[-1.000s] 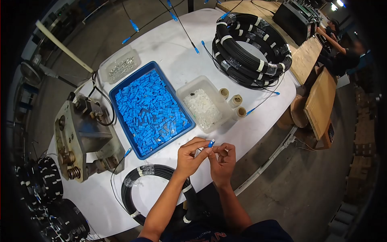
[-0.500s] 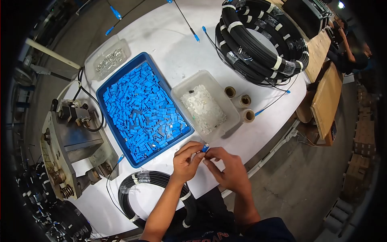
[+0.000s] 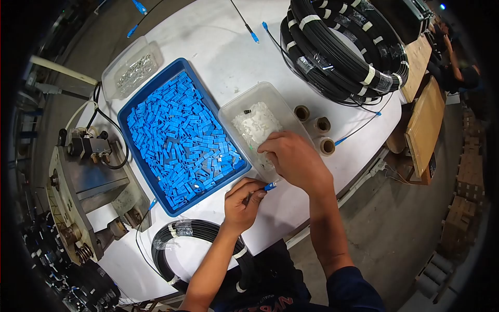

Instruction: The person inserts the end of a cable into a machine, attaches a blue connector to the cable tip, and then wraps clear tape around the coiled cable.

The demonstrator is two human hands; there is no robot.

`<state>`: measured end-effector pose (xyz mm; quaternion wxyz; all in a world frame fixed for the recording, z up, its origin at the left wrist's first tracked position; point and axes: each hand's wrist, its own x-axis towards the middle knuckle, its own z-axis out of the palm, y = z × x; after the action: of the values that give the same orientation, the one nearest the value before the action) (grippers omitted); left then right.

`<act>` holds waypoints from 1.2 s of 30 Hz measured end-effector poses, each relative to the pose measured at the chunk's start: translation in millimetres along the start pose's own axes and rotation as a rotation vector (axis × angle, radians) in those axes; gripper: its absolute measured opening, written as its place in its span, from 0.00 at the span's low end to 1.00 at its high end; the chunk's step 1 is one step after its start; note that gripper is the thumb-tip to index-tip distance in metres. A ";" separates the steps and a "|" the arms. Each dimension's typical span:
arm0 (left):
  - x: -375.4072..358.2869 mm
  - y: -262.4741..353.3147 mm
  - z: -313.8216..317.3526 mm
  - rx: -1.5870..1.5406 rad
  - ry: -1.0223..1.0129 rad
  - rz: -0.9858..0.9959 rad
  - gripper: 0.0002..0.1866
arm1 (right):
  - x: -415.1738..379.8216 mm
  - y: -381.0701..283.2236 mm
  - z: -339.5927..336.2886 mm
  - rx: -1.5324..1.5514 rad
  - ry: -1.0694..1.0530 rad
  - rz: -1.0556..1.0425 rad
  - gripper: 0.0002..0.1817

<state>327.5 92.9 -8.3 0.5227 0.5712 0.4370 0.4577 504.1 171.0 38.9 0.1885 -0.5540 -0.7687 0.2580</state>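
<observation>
My left hand (image 3: 242,207) pinches a blue fibre-optic connector (image 3: 270,186), whose pale tip points to the right. Over the near half of a translucent plastic box (image 3: 227,122) is my right hand (image 3: 301,160), its fingers curled together among small white plastic caps (image 3: 255,125). Whether anything is between those fingertips is hidden. To the left of the box lies a blue tray (image 3: 122,130) filled with blue connector housings (image 3: 179,140). A taped coil of black cable (image 3: 158,255) rests on the table below the tray, partly behind my left forearm.
A metal press-like fixture (image 3: 99,179) stands at left. Behind the tray sits a clear box of small metal parts (image 3: 136,74). Several cardboard tubes (image 3: 327,146) stand near large black cable coils (image 3: 306,47). Another person (image 3: 455,65) is at far right.
My right hand has left the connector and moved up to the box of white caps. My left hand keeps the connector, now tipped further to the right. The view has shifted slightly.
</observation>
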 end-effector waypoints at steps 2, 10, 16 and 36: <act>0.8 -1.6 0.6 -0.008 -0.009 0.005 0.04 | 4.5 3.2 8.6 0.009 -0.016 0.016 0.06; 0.8 -6.2 0.5 -0.023 -0.023 0.001 0.05 | 11.3 2.9 15.9 0.023 -0.099 0.129 0.05; 1.1 -4.4 -0.4 -0.053 0.002 -0.006 0.05 | 7.7 0.6 13.9 -0.020 -0.053 0.065 0.02; -1.8 1.1 -1.4 -0.023 0.013 0.087 0.10 | -72.4 -55.6 20.0 0.905 0.522 0.249 0.10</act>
<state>325.8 91.3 -7.3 0.5061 0.5805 0.4098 0.4888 473.4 84.5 56.4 0.5613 -0.5503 -0.4366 0.4377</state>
